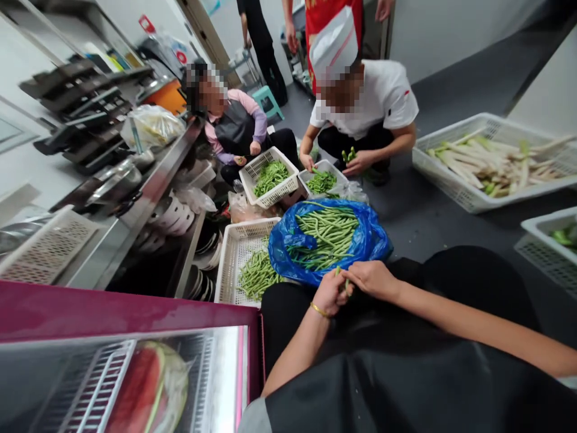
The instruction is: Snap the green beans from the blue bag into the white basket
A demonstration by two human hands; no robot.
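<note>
Just in front of the blue plastic bag (282, 231), my two hands meet above my lap. Some green bean pieces are gripped in my left hand (332, 293), which has a gold bracelet at the wrist. The fingers of my right hand (372, 279) are pinched together beside them, touching my left fingers; whether they hold a bean is too small to tell. Long green beans (331, 231) fill the open bag. To its left, shorter bean pieces (258, 275) lie in a white perforated basket (232, 255).
Two people crouch opposite with beans in a cream basket (282, 193) and a smaller white basket (337, 170). A large basket (469, 201) of pale stalks stands right. Metal shelving (148, 192) runs along the left. A glass-topped purple cabinet (180, 307) is at lower left.
</note>
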